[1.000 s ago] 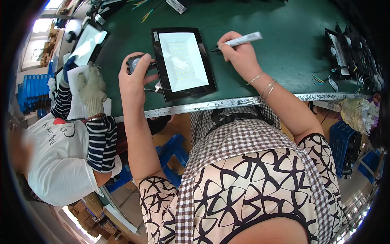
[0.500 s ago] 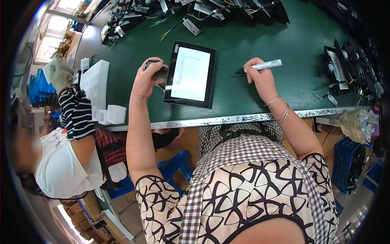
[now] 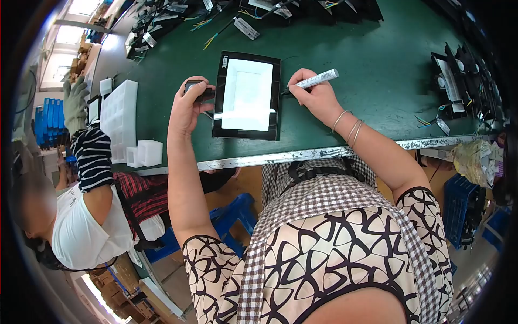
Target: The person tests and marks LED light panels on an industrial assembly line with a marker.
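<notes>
A flat black-framed floodlight (image 3: 248,94) with a bright white face tilts over the green table in front of me. At its left side, my left hand (image 3: 186,108) is closed, thumb on top, around a small black block (image 3: 198,90) right against the floodlight's edge. Its fingers are partly hidden behind the block. My right hand (image 3: 315,97) pinches a white marker pen (image 3: 321,78) like a writing tool. The pen's dark tip is right by the floodlight's right edge.
Black lamp housings (image 3: 345,13) with loose coloured wires lie at the back, and more black housings (image 3: 456,89) stand at the right. White foam trays (image 3: 121,116) sit at the left. Beside them is a co-worker's gloved hand (image 3: 75,102). The table's metal edge (image 3: 302,154) runs near me.
My right hand has moved left with the marker pen, bringing its tip to the floodlight's right edge. My left hand keeps its grip. The co-worker's glove has opened and shifted.
</notes>
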The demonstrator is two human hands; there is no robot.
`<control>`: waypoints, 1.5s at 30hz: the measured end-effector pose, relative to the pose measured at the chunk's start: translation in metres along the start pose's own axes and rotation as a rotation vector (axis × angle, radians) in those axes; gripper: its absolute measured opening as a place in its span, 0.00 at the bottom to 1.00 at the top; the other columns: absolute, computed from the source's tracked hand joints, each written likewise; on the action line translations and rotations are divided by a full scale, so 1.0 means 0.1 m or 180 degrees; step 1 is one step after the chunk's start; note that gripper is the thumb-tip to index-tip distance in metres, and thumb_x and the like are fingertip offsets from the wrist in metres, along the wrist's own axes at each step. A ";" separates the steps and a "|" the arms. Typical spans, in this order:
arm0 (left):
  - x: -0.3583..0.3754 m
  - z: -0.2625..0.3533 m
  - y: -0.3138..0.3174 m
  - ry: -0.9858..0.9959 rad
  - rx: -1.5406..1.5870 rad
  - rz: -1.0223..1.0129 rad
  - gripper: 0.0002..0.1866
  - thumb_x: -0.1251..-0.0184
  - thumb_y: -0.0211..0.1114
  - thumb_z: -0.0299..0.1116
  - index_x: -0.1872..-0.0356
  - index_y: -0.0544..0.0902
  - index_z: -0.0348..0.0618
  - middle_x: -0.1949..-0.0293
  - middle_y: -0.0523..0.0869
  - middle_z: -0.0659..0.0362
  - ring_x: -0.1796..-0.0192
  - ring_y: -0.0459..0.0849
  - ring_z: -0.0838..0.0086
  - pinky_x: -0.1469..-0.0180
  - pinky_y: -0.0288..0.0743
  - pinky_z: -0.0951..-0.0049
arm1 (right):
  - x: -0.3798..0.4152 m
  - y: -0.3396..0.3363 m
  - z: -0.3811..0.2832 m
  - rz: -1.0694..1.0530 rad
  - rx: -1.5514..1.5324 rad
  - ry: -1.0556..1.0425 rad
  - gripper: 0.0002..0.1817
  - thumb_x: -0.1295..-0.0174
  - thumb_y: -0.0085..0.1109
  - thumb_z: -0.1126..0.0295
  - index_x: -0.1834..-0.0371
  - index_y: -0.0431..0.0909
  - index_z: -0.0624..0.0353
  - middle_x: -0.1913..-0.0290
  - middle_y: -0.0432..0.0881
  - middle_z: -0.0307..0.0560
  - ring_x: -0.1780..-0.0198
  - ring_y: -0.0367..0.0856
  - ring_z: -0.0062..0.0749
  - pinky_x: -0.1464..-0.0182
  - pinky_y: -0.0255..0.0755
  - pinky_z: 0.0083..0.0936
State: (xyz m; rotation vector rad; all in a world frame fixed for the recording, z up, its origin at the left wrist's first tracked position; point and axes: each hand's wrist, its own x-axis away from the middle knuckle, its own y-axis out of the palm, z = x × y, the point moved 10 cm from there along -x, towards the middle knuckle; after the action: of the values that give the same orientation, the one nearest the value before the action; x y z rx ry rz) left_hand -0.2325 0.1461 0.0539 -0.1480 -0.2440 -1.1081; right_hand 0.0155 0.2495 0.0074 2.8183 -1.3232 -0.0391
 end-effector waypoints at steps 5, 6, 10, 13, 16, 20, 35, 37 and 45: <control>0.01 0.02 0.01 0.0029 0.0003 0.0037 0.13 0.39 0.62 0.35 0.56 0.77 0.39 0.62 0.82 0.53 0.61 0.82 0.71 0.67 0.83 0.72 | -0.02 0.04 0.00 -0.0085 0.0297 -0.0103 0.03 0.38 0.56 0.71 0.67 0.73 0.56 0.77 0.69 0.30 0.77 0.66 0.11 0.75 0.61 0.12; 0.02 0.03 0.01 0.0043 0.0004 0.0062 0.14 0.40 0.63 0.35 0.56 0.77 0.39 0.62 0.82 0.52 0.61 0.83 0.69 0.67 0.83 0.72 | -0.02 0.05 0.00 -0.0110 0.0347 -0.0101 0.03 0.38 0.56 0.71 0.67 0.73 0.56 0.77 0.69 0.30 0.77 0.66 0.11 0.75 0.61 0.12; 0.02 0.02 0.00 0.0060 0.0022 0.0087 0.15 0.41 0.64 0.36 0.56 0.77 0.38 0.62 0.82 0.51 0.61 0.84 0.67 0.68 0.83 0.72 | -0.03 0.01 0.05 0.0033 0.0299 0.0031 0.06 0.42 0.58 0.68 0.68 0.75 0.58 0.76 0.75 0.36 0.73 0.70 0.19 0.69 0.66 0.19; 0.01 0.01 -0.01 0.0059 -0.0009 0.0098 0.15 0.41 0.64 0.36 0.56 0.78 0.38 0.62 0.82 0.51 0.61 0.84 0.68 0.68 0.83 0.72 | -0.05 -0.01 0.02 0.0140 0.0361 -0.0024 0.05 0.41 0.57 0.68 0.68 0.74 0.57 0.76 0.73 0.34 0.74 0.70 0.17 0.71 0.65 0.18; 0.02 0.01 -0.01 0.0043 0.0013 0.0090 0.15 0.41 0.64 0.36 0.56 0.78 0.38 0.63 0.83 0.51 0.61 0.84 0.69 0.68 0.82 0.73 | -0.11 -0.04 0.03 0.0252 0.0531 -0.0013 0.06 0.42 0.57 0.66 0.69 0.75 0.56 0.76 0.75 0.38 0.73 0.72 0.23 0.68 0.67 0.22; 0.01 -0.02 -0.02 0.0054 0.0044 0.0103 0.15 0.41 0.64 0.36 0.56 0.78 0.39 0.63 0.83 0.52 0.61 0.84 0.70 0.68 0.82 0.73 | -0.11 -0.05 0.04 0.0311 0.0540 0.0059 0.07 0.42 0.57 0.65 0.69 0.75 0.56 0.77 0.74 0.39 0.74 0.71 0.23 0.68 0.67 0.22; 0.03 0.04 0.02 0.0070 -0.0030 0.0106 0.12 0.38 0.61 0.34 0.56 0.77 0.38 0.63 0.83 0.53 0.61 0.83 0.71 0.67 0.83 0.71 | -0.12 -0.06 0.01 0.0366 0.0531 0.0007 0.07 0.42 0.56 0.65 0.69 0.75 0.56 0.78 0.74 0.38 0.75 0.70 0.23 0.69 0.66 0.23; 0.02 0.03 0.00 0.0075 -0.0042 0.0094 0.13 0.38 0.61 0.34 0.56 0.77 0.38 0.63 0.83 0.53 0.61 0.83 0.71 0.67 0.83 0.71 | -0.13 -0.08 0.01 0.0428 0.0572 -0.0024 0.07 0.42 0.56 0.64 0.69 0.75 0.56 0.78 0.74 0.38 0.75 0.70 0.23 0.69 0.66 0.23; 0.04 0.03 0.02 0.0091 -0.0033 0.0113 0.12 0.38 0.61 0.34 0.57 0.77 0.38 0.63 0.83 0.52 0.61 0.82 0.71 0.66 0.83 0.70 | -0.20 -0.12 -0.04 0.0539 0.0743 -0.0179 0.06 0.40 0.56 0.66 0.68 0.74 0.57 0.78 0.72 0.34 0.76 0.69 0.17 0.73 0.65 0.18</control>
State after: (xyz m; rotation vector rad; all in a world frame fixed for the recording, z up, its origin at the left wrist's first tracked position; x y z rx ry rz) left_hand -0.2297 0.1446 0.0582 -0.1453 -0.2094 -1.0757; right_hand 0.0123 0.2723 0.0114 2.8957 -1.6773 0.0430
